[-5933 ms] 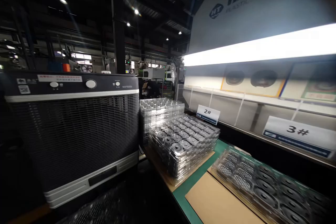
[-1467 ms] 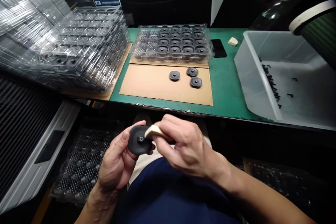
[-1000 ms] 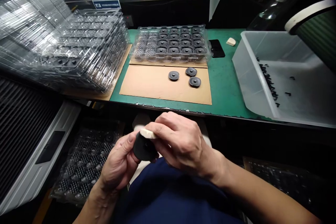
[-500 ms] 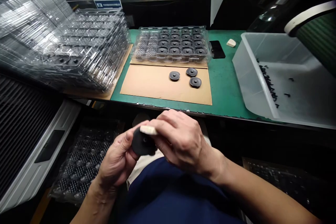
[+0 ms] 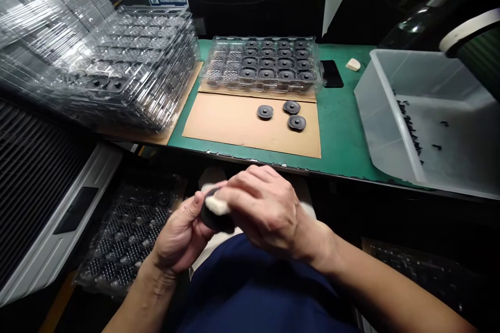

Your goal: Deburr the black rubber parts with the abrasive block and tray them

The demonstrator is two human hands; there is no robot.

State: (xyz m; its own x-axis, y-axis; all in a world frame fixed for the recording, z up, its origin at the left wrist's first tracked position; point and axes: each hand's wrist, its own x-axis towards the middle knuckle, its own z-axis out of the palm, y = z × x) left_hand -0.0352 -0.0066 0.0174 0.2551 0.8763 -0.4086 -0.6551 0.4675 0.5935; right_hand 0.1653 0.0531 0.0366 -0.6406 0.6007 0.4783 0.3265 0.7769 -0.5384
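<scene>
Saw left hand (image 5: 180, 237) gripping round black plastic disc (image 5: 217, 220) over lap, below green bench mat (image 5: 339, 132). Right hand (image 5: 262, 210) pinched small pale rubbing block (image 5: 216, 205) against disc face.

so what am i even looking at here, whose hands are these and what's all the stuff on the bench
There is no machine at work here: the picture comes from a camera worn on a person's head, looking down at their own two bare hands over their lap. The left hand holds a round black plastic disc. The right hand presses a small pale block against it. Ahead is a green bench mat with a brown cardboard sheet bearing three loose black discs. Behind sits a clear plastic tray of black discs, with stacked clear trays at left and a translucent plastic bin at right.
</scene>
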